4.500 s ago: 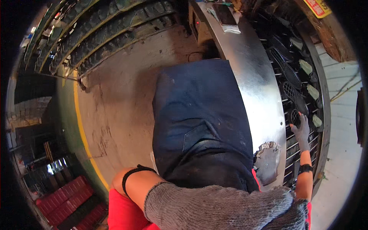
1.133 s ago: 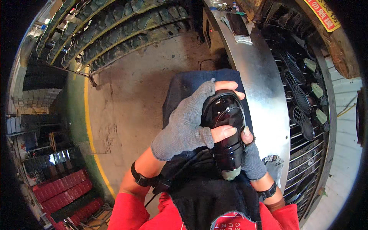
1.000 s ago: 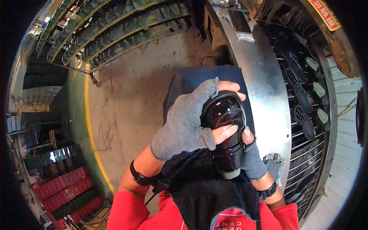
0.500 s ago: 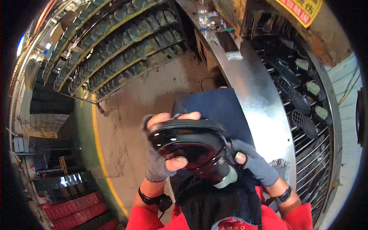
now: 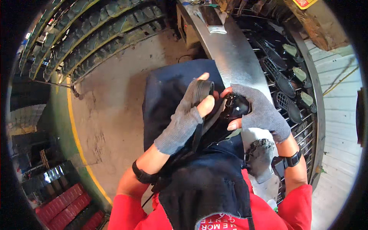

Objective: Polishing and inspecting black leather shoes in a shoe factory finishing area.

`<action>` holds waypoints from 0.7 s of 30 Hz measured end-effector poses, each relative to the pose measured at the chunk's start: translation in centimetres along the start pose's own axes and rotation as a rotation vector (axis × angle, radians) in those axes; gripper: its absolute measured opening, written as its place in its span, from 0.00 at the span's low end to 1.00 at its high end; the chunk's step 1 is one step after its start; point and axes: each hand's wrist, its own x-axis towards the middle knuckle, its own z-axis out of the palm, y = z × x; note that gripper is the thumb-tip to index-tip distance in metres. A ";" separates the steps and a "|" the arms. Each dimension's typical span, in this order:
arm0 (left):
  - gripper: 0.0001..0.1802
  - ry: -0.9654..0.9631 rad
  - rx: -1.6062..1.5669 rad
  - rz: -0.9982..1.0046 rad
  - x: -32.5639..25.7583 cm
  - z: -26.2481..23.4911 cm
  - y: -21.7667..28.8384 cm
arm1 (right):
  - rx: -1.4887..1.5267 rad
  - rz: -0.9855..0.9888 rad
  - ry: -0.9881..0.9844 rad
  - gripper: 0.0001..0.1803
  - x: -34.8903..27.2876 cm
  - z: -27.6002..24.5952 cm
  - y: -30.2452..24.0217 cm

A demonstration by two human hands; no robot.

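Observation:
My left hand (image 5: 184, 111), in a grey fingerless glove, grips a black shoe sole (image 5: 203, 93) that stands edge-on, thumb on its near side. My right hand (image 5: 262, 111), gloved alike, is closed round the glossy black toe of a shoe upper (image 5: 237, 106). At the toe end, sole and upper stand apart; lower down I cannot tell whether they touch. A pale green bit, likely of the shoe last (image 5: 234, 133), shows below my right thumb. Both pieces are over my lap, above a dark blue cloth (image 5: 165, 92).
A metal worktop (image 5: 234, 57) curves along the right, with a dark flat block (image 5: 211, 17) at its far end. Beyond lies a barred rack (image 5: 306, 132) bearing soles (image 5: 287, 105) and uppers on lasts (image 5: 304, 78). Shelves of shoe lasts (image 5: 111, 28) stand far left. Dark red stacked pieces (image 5: 65, 207) lie lower left.
The shoe, held sideways with its sole uppermost, has been turned upright, and its sole now stands away from the toe. My right hand moved from the heel end to the toe.

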 end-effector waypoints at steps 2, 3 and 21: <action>0.41 0.026 0.017 0.034 0.0 -0.1 -0.4 | -0.034 -0.048 -0.001 0.40 0.4 0.5 0.1; 0.38 0.045 0.030 0.072 -0.1 -0.1 -0.6 | -0.124 -0.060 0.000 0.41 0.4 0.5 -0.2; 0.40 -0.062 0.457 0.295 -4.3 -0.3 0.8 | -0.531 -0.220 0.041 0.45 -2.4 4.4 -4.1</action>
